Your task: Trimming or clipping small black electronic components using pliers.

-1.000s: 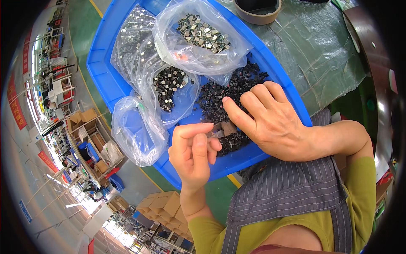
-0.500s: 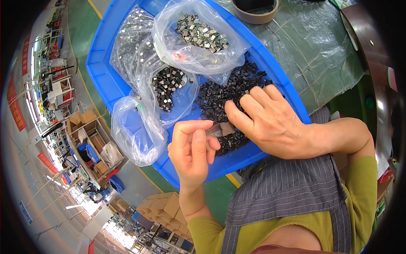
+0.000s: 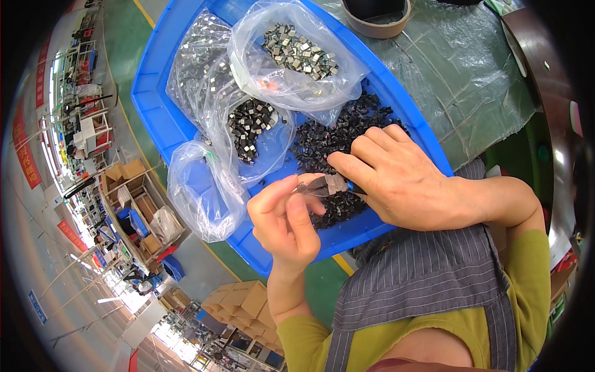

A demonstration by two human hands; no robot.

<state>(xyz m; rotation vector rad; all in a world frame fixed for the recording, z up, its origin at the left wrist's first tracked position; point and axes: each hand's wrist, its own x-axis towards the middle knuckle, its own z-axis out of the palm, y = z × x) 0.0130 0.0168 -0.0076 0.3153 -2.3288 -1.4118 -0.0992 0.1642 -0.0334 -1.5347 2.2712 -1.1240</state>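
Some clear bags [image 3: 294, 99] beside black pieces [image 3: 339, 133]

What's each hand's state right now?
Left hand: fingers curled; can't tell whether it grips anything.
Right hand: closed, holding a metal tool.

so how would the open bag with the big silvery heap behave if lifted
The bag would probably flop, since its thin film looks crumpled. The silvery pieces lie loose, so they'd likely shift, and some might spill through the open mouth.
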